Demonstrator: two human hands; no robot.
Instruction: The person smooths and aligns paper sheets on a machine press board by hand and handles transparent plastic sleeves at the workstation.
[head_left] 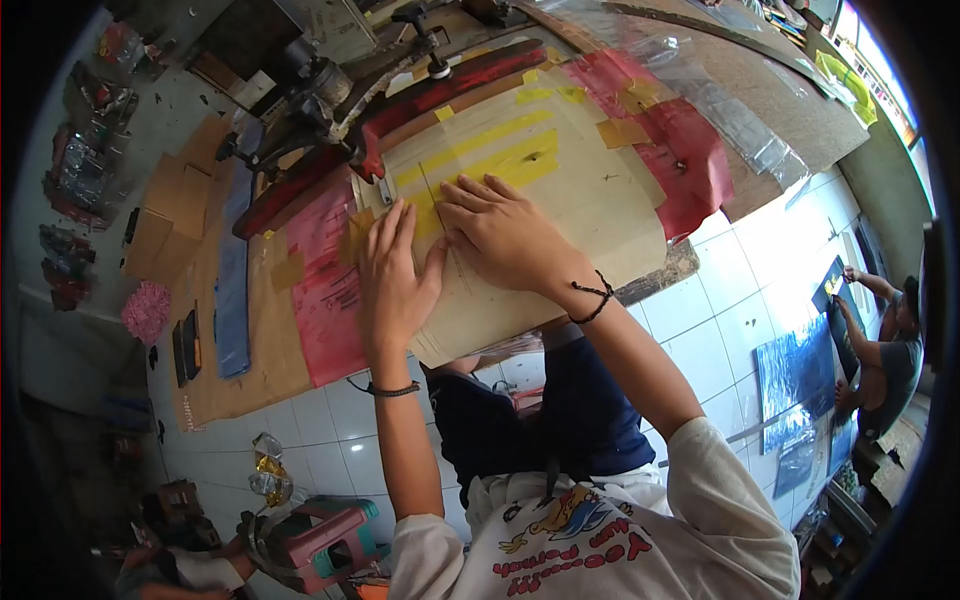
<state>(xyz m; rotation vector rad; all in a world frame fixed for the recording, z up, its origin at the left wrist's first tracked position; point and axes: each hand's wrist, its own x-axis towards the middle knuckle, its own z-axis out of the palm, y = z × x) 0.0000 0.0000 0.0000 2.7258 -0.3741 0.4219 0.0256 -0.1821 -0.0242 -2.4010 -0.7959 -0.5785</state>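
My left hand (393, 285) lies on a cream-coloured sheet (600, 235), fingers stretched forward toward the red bar. To its right, my right hand (505, 235) rests palm down on the same sheet, its fingers extended over the edge of yellow tape strips (530, 155). Neither hand holds anything that I can see. Red plastic sheeting (325, 270) shows left of the cream sheet, and more red film (695, 165) on its right. Just beyond my fingertips runs a worn red metal bar (440, 95) with dark fittings.
On the brown worktop (275, 345) lie a long blue strip (234, 300) and a dark flat item (187, 348). A cardboard box (165, 235) is at left. Below is a pink-and-green stool (320, 545). Another person (887, 350) sits at right near shiny blue sheets (795, 375).
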